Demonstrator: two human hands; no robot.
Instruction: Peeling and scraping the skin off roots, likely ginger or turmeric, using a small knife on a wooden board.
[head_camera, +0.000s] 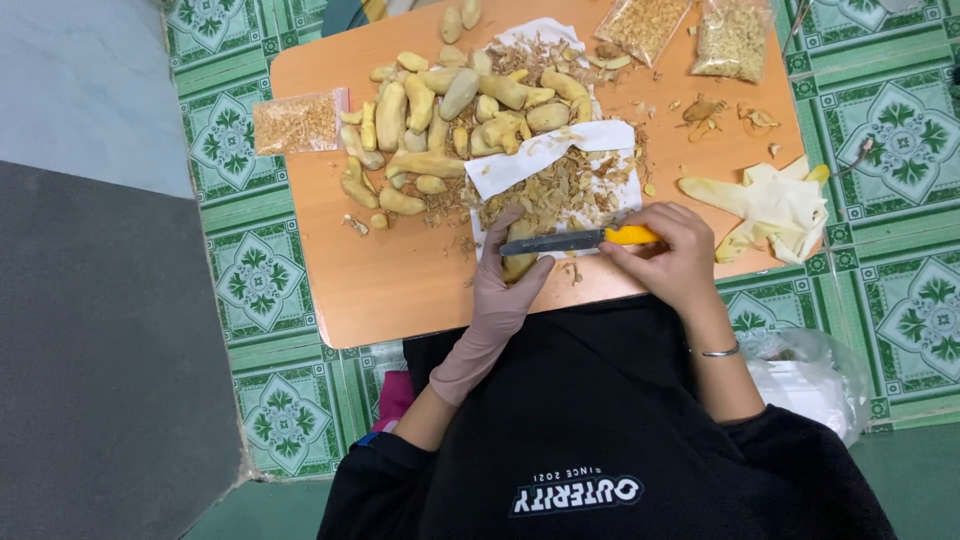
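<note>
My left hand (503, 283), in a pinkish rubber glove, grips a pale yellow root piece (518, 264) near the table's front edge. My right hand (672, 255) is bare and holds a knife (575, 240) by its yellow handle, the grey blade lying across the root and pointing left. Both hands work over a white paper sheet (545, 155) covered in brown peelings (565, 190). A pile of peeled pale yellow roots (450, 115) lies beyond, at the table's middle and left.
The small orange-brown table (390, 275) stands on green patterned floor tiles (880, 120). Clear bags of dried shavings sit at left (298, 122) and at the top right (735, 38). A crumpled yellowish glove (775, 208) lies at right. A plastic bag (810, 375) rests by my right elbow.
</note>
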